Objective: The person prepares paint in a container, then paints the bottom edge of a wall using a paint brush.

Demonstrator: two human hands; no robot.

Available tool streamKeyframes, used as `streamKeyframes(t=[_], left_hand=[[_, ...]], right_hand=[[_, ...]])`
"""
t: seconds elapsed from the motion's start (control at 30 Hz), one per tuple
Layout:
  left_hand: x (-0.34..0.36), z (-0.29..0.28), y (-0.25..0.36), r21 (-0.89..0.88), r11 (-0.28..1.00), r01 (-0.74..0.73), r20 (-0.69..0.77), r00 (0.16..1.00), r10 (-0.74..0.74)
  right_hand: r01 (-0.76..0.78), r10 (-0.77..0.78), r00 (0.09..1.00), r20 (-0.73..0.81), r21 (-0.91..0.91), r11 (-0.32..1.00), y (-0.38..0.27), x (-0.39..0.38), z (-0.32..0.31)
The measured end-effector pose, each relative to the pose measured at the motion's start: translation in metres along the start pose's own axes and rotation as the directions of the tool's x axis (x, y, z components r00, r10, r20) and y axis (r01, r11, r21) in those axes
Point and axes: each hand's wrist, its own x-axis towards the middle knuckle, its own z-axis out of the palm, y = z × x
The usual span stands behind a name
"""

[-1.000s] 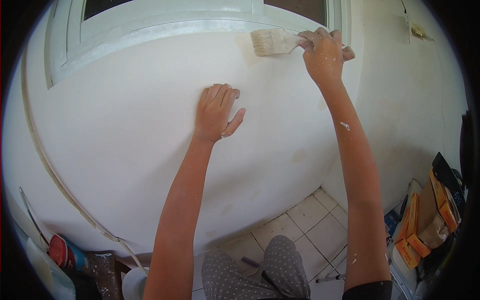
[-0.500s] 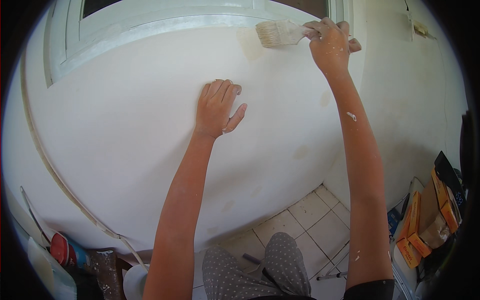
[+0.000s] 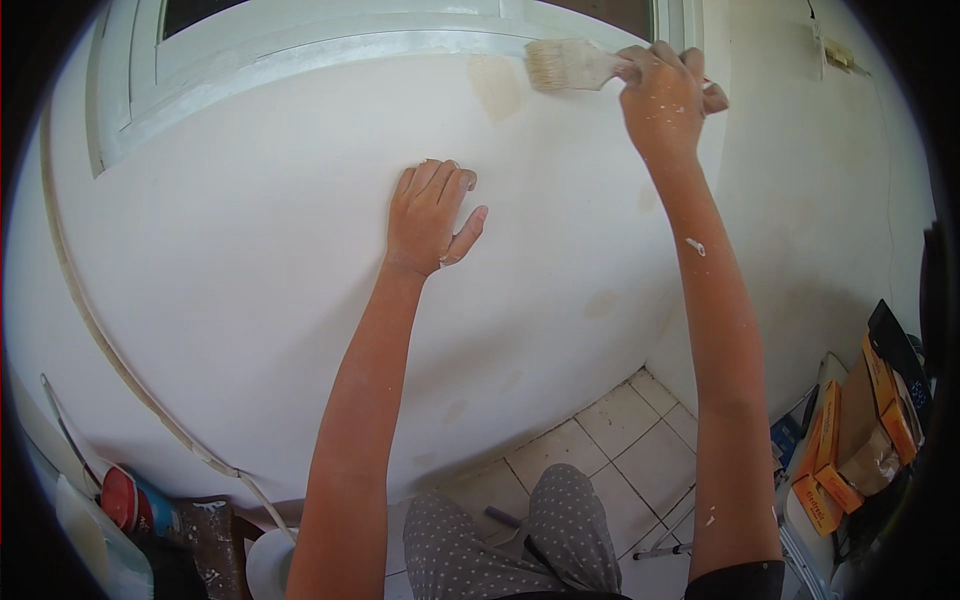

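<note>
My right hand [image 3: 664, 98] is closed round the handle of a wide paintbrush [image 3: 585, 65] with pale bristles, just below the window frame [image 3: 330, 52]. Its bristles point left, beside a beige patch [image 3: 495, 88] on the white wall [image 3: 300, 230]. Whether the bristles touch the wall I cannot tell. Lower down and to the left, my left hand [image 3: 425, 215] rests against the wall with its fingers bent and thumb apart, holding nothing. White paint specks mark my right hand and forearm.
A cable or thin pipe [image 3: 95, 335] runs down the wall at left. Below it are a red-and-blue can [image 3: 130, 503], a paint-spotted stool [image 3: 215, 545] and a white bucket [image 3: 268, 565]. Orange boxes [image 3: 825, 470] are piled at right. Floor tiles [image 3: 610, 430] lie below.
The paintbrush in my right hand has moved slightly right and up, away from the beige patch. My left hand stays in nearly the same place on the wall.
</note>
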Motion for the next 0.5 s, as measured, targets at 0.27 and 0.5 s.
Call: streamKeyframes(t=[0.27,0.5], left_hand=[[0.001,0.005,0.001,-0.019,0.999,-0.035,-0.033,0.999,0.034],[0.003,0.003,0.007,0.007,0.999,-0.043,0.043,0.998,0.043]], right_hand=[[-0.646,0.555,0.749,0.361,0.215,0.732,0.104,0.004,-0.009],[-0.845,0.446,0.535,0.717,0.442,0.302,0.170,-0.053,0.005]])
